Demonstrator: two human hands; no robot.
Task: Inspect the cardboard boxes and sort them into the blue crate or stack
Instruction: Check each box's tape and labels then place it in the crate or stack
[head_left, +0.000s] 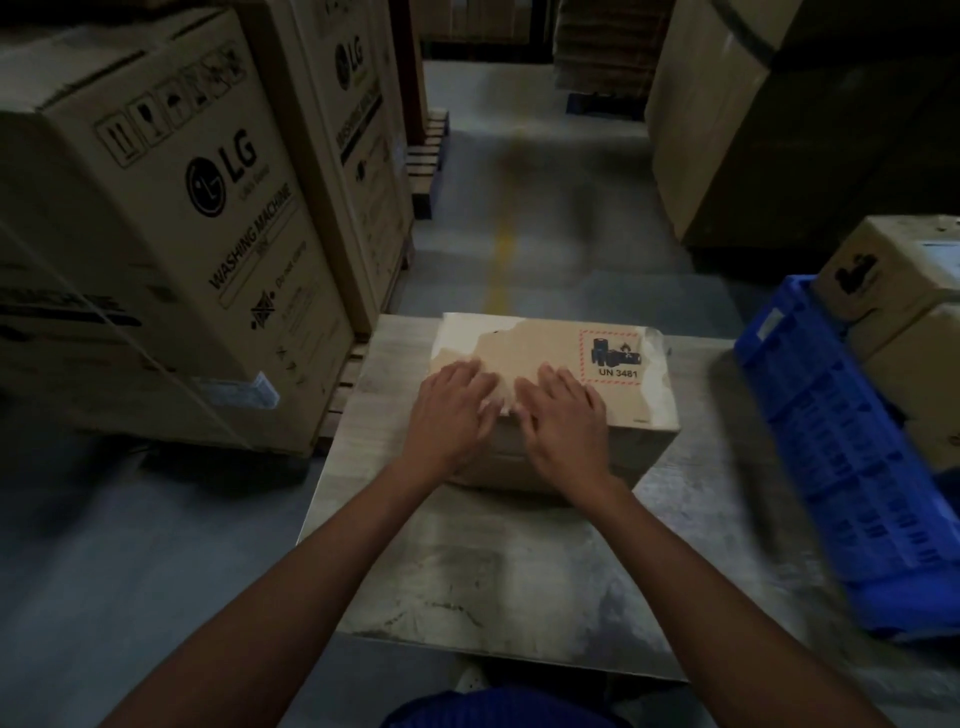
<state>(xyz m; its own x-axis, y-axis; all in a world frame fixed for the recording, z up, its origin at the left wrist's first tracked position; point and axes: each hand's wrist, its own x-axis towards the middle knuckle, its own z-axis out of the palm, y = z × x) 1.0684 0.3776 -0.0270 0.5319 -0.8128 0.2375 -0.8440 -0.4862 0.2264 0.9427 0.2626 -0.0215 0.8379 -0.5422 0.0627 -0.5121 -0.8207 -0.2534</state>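
The left hand (451, 410) and right hand (565, 422) lay flat, fingers straight, gripping nothing, on the near top of the cardboard box (540, 347), which sat crosswise on the table (498, 561); the blue crate (841, 436) stood rightward, nearer the right hand.

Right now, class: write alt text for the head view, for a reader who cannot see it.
The left hand and right hand rest on a cardboard box with torn facing and a UN 3481 label, on a worn table. A blue crate holding boxes stands right; washing-machine cartons left.
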